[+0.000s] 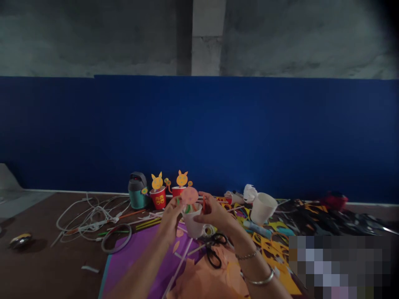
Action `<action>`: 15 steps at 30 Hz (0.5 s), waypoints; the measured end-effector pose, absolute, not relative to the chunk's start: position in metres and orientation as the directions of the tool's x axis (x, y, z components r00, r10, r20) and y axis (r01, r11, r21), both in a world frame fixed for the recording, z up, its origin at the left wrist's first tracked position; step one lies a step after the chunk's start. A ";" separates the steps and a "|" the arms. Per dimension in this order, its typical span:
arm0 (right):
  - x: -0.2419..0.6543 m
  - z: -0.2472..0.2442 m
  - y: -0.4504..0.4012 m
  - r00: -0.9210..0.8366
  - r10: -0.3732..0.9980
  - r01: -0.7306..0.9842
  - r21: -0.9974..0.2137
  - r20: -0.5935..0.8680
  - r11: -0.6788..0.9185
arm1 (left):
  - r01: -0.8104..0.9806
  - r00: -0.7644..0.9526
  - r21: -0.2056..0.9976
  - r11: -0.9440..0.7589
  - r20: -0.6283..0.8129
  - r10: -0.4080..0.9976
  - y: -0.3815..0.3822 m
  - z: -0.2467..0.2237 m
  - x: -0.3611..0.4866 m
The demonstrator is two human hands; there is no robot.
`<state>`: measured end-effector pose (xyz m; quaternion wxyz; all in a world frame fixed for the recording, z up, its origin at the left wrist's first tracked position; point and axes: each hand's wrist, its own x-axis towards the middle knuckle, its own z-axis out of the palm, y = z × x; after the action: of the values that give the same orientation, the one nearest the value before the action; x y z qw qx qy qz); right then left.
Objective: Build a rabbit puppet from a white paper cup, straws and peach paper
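A white paper cup (193, 224) stands upright between my hands. Above its rim rises a pink paper disc (189, 196), with green and orange strips showing below it. My left hand (171, 216) is closed at the cup's left side, its fingertips by the rim and the disc's edge. On the other side, my right hand (216, 214) curls its fingers around an orange strip (204, 203), its thumb against the cup. Just behind are red cups (159, 198) bearing yellow and orange paper animal heads. Black-handled scissors (214, 251) lie below my right hand.
Purple paper (137, 257) and orange paper sheets (208, 274) cover the near table. White cables (93, 222) tangle at left beside a teal container (139, 195). A roll of tape (116, 238), a larger white cup (263, 208) and yellow scraps (274, 249) lie around. A blue partition (199, 133) stands behind.
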<state>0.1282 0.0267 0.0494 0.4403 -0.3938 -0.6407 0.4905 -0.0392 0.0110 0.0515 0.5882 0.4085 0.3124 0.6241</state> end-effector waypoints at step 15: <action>0.158 0.055 0.025 -0.347 0.930 0.714 -0.609 0.119 0.345 | 0.295 0.068 0.955 0.015 -0.037 0.997 0.047 0.030 -0.087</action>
<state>0.1575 0.0251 0.0551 0.2308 -0.5226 -0.7868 0.2338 -0.0873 0.0467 0.0297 0.4447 0.5801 0.5567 0.3948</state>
